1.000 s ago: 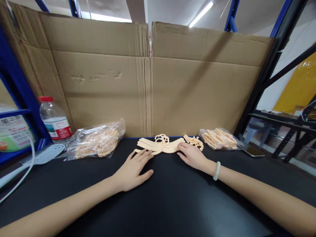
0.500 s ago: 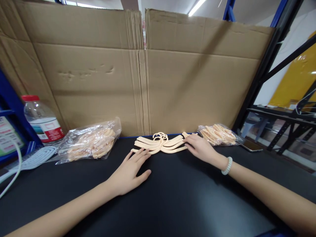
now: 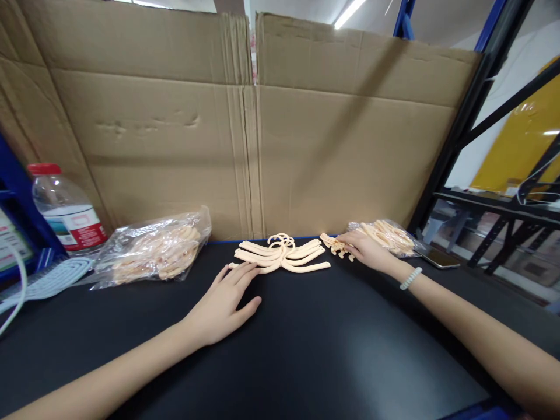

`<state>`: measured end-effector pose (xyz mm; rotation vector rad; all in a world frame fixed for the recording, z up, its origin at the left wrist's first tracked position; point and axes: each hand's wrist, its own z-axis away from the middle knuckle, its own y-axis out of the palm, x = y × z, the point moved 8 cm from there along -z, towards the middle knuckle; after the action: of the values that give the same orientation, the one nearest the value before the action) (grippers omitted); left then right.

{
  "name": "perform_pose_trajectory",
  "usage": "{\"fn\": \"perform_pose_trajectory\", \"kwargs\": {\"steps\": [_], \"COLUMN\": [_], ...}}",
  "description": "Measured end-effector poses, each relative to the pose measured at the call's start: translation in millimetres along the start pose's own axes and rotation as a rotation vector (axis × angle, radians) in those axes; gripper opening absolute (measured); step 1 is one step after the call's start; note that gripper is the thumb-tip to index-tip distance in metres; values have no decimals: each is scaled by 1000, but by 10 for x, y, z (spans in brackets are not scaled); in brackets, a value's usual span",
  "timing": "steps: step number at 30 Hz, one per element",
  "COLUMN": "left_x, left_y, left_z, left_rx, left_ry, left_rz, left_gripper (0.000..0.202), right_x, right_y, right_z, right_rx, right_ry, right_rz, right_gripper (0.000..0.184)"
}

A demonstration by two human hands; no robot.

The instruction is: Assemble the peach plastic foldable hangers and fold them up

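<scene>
A fanned stack of small peach plastic hangers [image 3: 282, 256] lies on the black tabletop [image 3: 306, 350] near the cardboard wall. My left hand [image 3: 225, 303] rests flat and open on the table, fingertips touching the stack's left end. Off to the right, my right hand [image 3: 367, 251] lies with its fingers on a small loose pile of peach clips [image 3: 335, 245]; whether it grips any I cannot see. A white bead bracelet circles that wrist. Just behind the right hand sits a clear bag of peach pieces [image 3: 389, 236].
A larger clear bag of peach hangers [image 3: 153, 251] lies at left. Beside it stand a water bottle with a red cap [image 3: 65, 213] and a flat white cable [image 3: 48, 280]. A phone [image 3: 440, 259] lies at the right edge. Cardboard sheets [image 3: 254, 128] wall the back; blue and black racking flanks both sides.
My right hand has left the right end of the hanger stack and moved right onto the loose clips. My left hand stays put. The view has drifted slightly.
</scene>
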<state>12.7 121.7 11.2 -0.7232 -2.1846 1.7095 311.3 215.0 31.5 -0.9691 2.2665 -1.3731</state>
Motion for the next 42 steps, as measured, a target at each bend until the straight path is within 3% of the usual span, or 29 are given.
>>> {"fn": "perform_pose_trajectory", "kwargs": {"steps": [5, 10, 18, 21, 24, 28, 33, 42], "left_x": [28, 38, -20, -16, 3, 15, -13, -92], "left_y": [54, 20, -116, -139, -132, -103, -133, -193], "left_z": [0, 2, 4, -5, -16, -9, 25, 32], "left_rx": [40, -31, -133, -184, -215, -211, -212, -228], "left_ry": [-26, -13, 34, 64, 82, 96, 97, 126], "left_rz": [-37, -2, 121, 176, 198, 208, 238, 250], "left_gripper": [56, 50, 33, 31, 31, 30, 30, 29], "right_x": [-75, -152, -323, -427, -485, -448, -259, 152], "right_y": [66, 52, -161, -196, -232, -304, -288, 139], "right_z": [4, 17, 92, 152, 196, 217, 198, 163], "right_rx": [-25, -106, -437, -551, -635, -707, -673, -426], "right_ry": [8, 46, 308, 425, 505, 554, 568, 610], "right_rz": [-49, -128, -326, -467, -632, -823, -1018, -1267], "right_gripper": [26, 23, 20, 27, 36, 34, 34, 36]}}
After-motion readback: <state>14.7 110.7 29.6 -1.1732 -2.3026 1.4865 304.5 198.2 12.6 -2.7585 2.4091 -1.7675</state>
